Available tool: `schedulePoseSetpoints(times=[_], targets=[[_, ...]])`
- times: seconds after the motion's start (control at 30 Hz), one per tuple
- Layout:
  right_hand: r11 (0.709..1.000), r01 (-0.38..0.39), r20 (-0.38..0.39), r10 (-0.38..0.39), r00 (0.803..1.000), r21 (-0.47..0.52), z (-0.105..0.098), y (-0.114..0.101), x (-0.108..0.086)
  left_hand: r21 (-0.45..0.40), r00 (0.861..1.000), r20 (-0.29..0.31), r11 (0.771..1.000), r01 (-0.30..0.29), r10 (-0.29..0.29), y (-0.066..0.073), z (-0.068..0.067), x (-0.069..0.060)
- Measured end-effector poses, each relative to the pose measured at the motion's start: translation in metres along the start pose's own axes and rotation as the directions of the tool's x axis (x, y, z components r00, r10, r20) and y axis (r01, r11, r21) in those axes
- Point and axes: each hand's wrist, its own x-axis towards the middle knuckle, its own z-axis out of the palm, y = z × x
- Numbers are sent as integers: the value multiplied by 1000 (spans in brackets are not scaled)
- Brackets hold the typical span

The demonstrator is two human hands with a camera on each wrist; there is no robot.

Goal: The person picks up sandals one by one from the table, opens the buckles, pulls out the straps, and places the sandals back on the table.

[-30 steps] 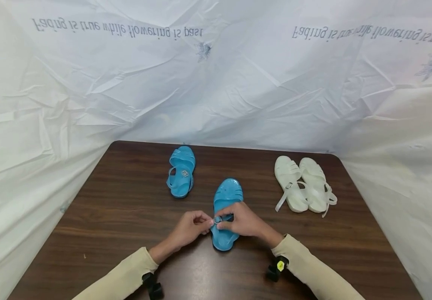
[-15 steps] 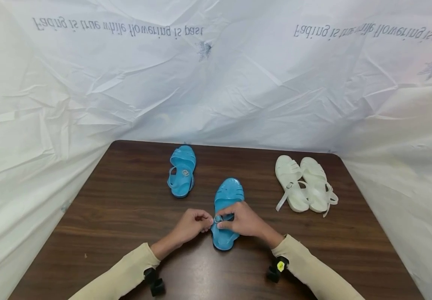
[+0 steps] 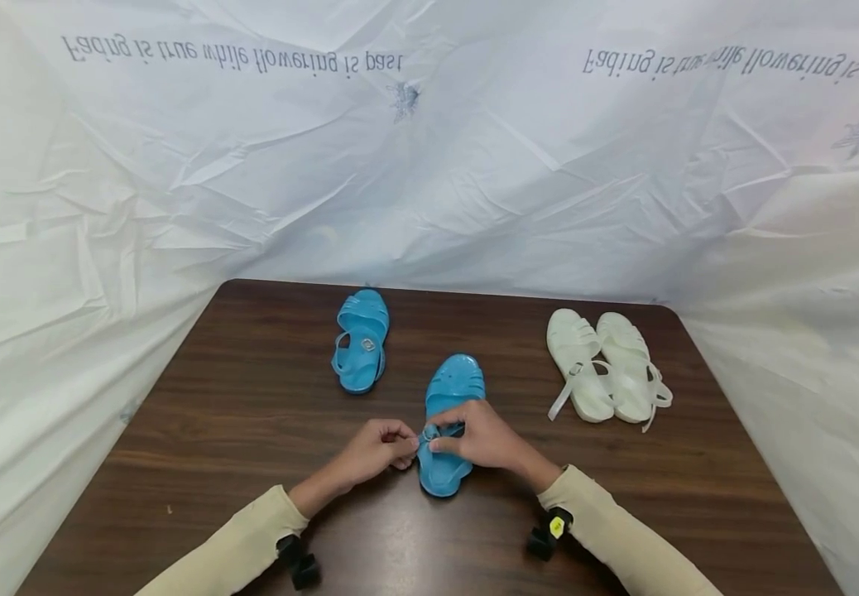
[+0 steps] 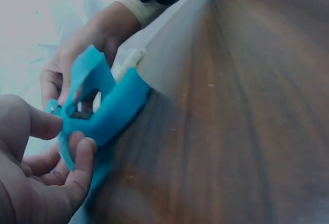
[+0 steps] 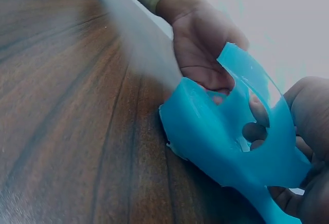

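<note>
A blue sandal (image 3: 456, 379) lies toe-away on the table in front of me, its strap buckle (image 3: 429, 432) on the left side. My right hand (image 3: 483, 436) reaches over from the right and pinches the strap by the buckle between thumb and fingers. From the left, my left hand (image 3: 379, 451) pinches the strap's free end; in the left wrist view this strap end (image 4: 65, 149) hangs between thumb and fingertips. The sandal's heel part (image 5: 200, 118) fills the middle of the right wrist view. Fingers partly hide the buckle, so how the strap runs through it is unclear.
Another blue sandal (image 3: 362, 364) lies farther back on the left, its strap looped across. A pair of white sandals (image 3: 629, 372) lies at the back right with straps loose. The brown table (image 3: 251, 397) meets a white sheet (image 3: 429, 207) behind and at both sides.
Over the last half second my left hand has drawn slightly left. The sandal's buckle and heel have shifted a little left with it; my right hand keeps its hold.
</note>
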Motion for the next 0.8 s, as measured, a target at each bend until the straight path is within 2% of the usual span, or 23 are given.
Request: schedulePoseSetpoints(times=[0.2,0.47,0.7,0.8], targets=[[1000,13,20,-14,1000,8,0,0,-3,-3,999,38,1000,-12,12,-5,0,-2],[999,-4,34,2,999,44,1,0,-4,81,997,48,995,-66,62,5,3,-1],[999,-9,18,9,1000,33,1,-1,-6,5,996,89,1000,-24,23,4,-4,-6],[999,-18,12,18,1000,33,1,-1,-6,16,996,85,999,-31,30,-1,-5,-4]])
